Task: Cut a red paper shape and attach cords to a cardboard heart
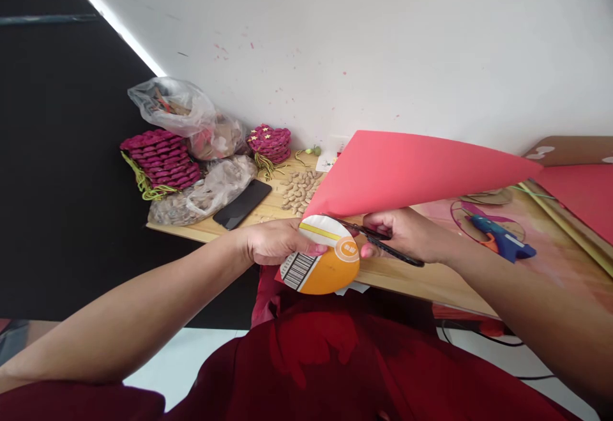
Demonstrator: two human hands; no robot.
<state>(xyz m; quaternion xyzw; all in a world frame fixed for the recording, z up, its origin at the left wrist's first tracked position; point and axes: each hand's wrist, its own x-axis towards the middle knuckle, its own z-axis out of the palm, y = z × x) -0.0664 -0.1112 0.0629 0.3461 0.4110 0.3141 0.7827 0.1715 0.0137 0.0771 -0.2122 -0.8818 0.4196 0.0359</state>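
Note:
My left hand pinches a round card disc, orange and white with a barcode and a yellow stripe. The thumb lies across its face, and the fingers behind it are hidden. A large sheet of red paper rises behind the disc and spreads to the right; its lower corner is at the disc's edge. In my right hand is a pair of black scissors, fingers closed about the handles. The blades point left, at the upper right edge of the disc and the red paper.
On the wooden table lie a black phone, a pile of peanuts, plastic bags and magenta braided pieces. To the right are a blue glue gun, a yellow stick and more red paper. A white wall stands behind.

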